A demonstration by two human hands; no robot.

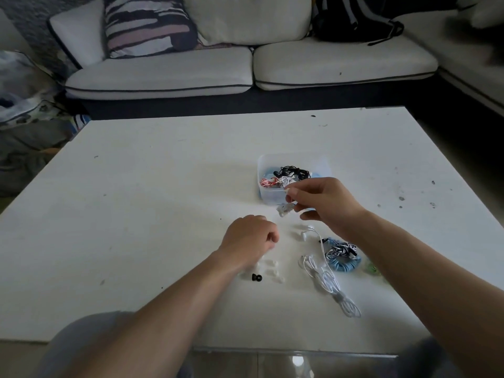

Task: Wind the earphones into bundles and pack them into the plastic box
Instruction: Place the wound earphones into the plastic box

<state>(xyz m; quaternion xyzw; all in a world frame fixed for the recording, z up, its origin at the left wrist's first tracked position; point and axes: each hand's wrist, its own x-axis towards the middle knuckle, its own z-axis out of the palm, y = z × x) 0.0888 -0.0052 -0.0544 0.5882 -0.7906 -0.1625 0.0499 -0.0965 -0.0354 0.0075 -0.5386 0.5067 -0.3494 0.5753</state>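
A clear plastic box stands on the white table, with black and red-and-white earphone bundles inside. My right hand hovers at the box's near edge and pinches a small, blurred clear piece. To its lower left, my left hand rests on the table with fingers curled; I cannot tell if it holds anything. White earphones lie loose by my right forearm. A blue bundle with a black-and-white bundle on it sits beside them.
A black ear tip and several white ear tips lie near my left wrist. Something small and green peeks out by my right forearm. A white sofa with cushions stands behind the table.
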